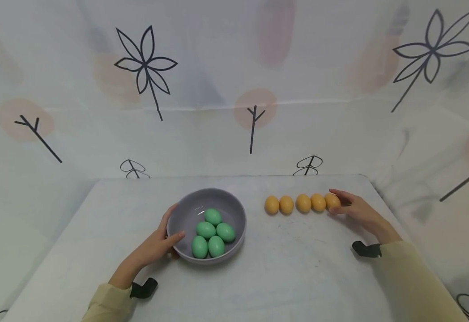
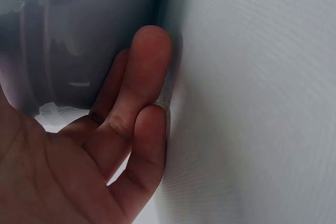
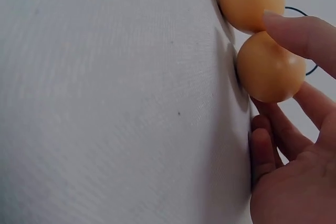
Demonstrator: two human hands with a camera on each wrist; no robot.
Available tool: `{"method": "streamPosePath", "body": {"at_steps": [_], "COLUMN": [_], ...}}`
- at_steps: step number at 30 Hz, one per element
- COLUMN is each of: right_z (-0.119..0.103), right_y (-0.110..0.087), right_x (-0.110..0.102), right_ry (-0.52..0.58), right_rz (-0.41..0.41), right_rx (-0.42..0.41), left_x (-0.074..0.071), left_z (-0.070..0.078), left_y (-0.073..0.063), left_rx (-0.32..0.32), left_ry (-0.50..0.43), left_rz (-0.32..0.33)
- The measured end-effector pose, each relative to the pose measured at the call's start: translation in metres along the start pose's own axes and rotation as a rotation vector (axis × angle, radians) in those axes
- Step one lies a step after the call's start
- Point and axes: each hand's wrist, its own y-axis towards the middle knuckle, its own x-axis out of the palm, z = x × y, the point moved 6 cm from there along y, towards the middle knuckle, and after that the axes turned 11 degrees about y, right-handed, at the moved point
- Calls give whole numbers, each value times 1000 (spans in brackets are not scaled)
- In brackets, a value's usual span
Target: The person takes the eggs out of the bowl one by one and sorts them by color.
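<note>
A grey bowl (image 1: pixel 234 214) stands left of the table's middle, with several green eggs (image 1: pixel 206 230) lying in it. My left hand (image 1: pixel 154 247) grips the bowl's left side, thumb over the rim and the other fingers outside. In the left wrist view, those fingers curl low beside the bowl wall (image 2: pixel 79 40). Several yellow eggs (image 1: pixel 303 203) lie in a row to the right. At the row's right end, my right hand (image 1: pixel 359 212) holds the last yellow egg (image 3: pixel 270 69) between thumb and fingers; it rests close against its neighbour.
The white table (image 1: pixel 283 277) reaches back to a white cloth wall (image 1: pixel 202 143) printed with dark flower and twig drawings. Small gaps separate some yellow eggs in the row. A dark strap piece (image 1: pixel 366 249) is at each wrist.
</note>
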Motion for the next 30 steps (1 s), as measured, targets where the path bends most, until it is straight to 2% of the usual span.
{"method": "streamPosePath", "body": {"at_steps": [8,12,18,25,30], "right_z": [2,2,-2,-23,-48], "right_y": [-1,-3,-9,-9,-9], "right_x": [-2,-4,-5,-8,0], "right_ry": [22,20,38,35,80], "right_rz": [52,78,74,181,213], "right_rx": [28,14,-5,-53,-122], "left_x": [-1,-3,0,0,-2], "left_z": [5,7,6,6,6], "left_y": [-2,-2,-1,-2,-4], "left_rx": [4,14,6,21,20], "left_ry": [5,-10,-13,-8,1], "left_rz": [13,21,8,16,24]}}
